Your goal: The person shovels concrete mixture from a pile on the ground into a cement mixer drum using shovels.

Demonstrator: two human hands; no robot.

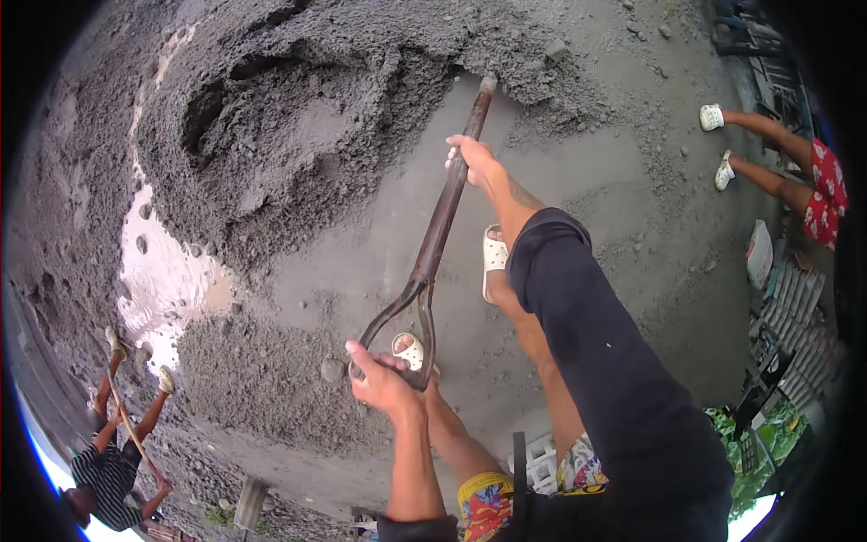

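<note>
A shovel (441,221) with a brown shaft and a dark D-shaped handle slants across the middle of the view. My left hand (386,379) is closed round the grip at its near end. Farther up the shaft, my right hand (473,161) wraps round it, the dark sleeve of that arm pushed up to the forearm. The far end of the shovel runs into a heap of wet grey gravelly mix (343,117), where its blade is hidden. Bare grey ground (397,217) shows beneath the shaft.
Pooled water (167,271) lies left of the heap. At lower left a person (113,470) in a striped shirt holds a long wooden handle. Another person's legs (777,154) and red shorts show at right. Grey stacked pieces (795,316) stand near the right edge. My sandalled feet (494,257) straddle the shovel.
</note>
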